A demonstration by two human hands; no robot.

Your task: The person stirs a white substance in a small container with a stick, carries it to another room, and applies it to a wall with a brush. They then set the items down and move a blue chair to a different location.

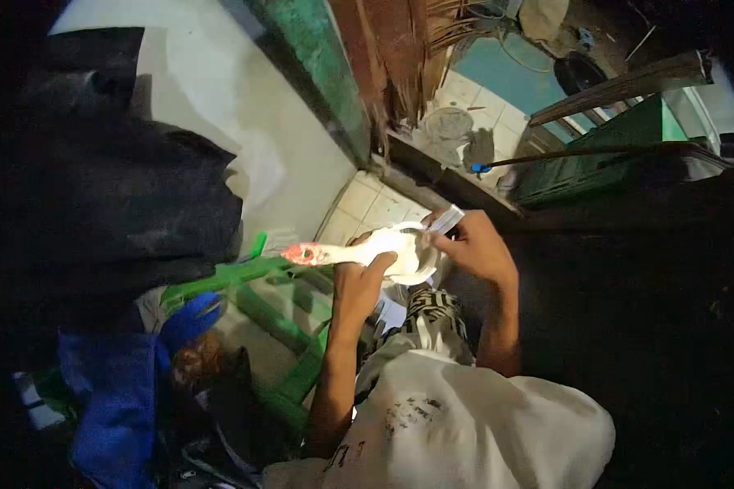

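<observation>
Because glare washes out the middle, exact contact is hard to read. Left hand grasping a white paintbrush-like tool, thumb pressed on its broad, pale part; its reddish handle end, with a hole, points to nine o'clock. Tool lies over or against a white round rim, likely a tub; can't tell whether they touch. Right hand at the rim's three o'clock side, fingers bent, pinching a flat pale strip that sticks up toward one o'clock.

Risk: everything seems held up over the lap with no support seen, so a loose thumb or a sideways push from the right hand could tip the round piece or let the tool slide off. Strip could slip too, since only the fingertips seem to grip it. Glare and dim light could cause a misjudged edge.

Surface: no counter under the work; pale tiled floor beyond. Room: whitish wall at eleven o'clock, doorway sill at one, weathered plank at two, green frame at eight, blue cloth also at eight, further out.
</observation>
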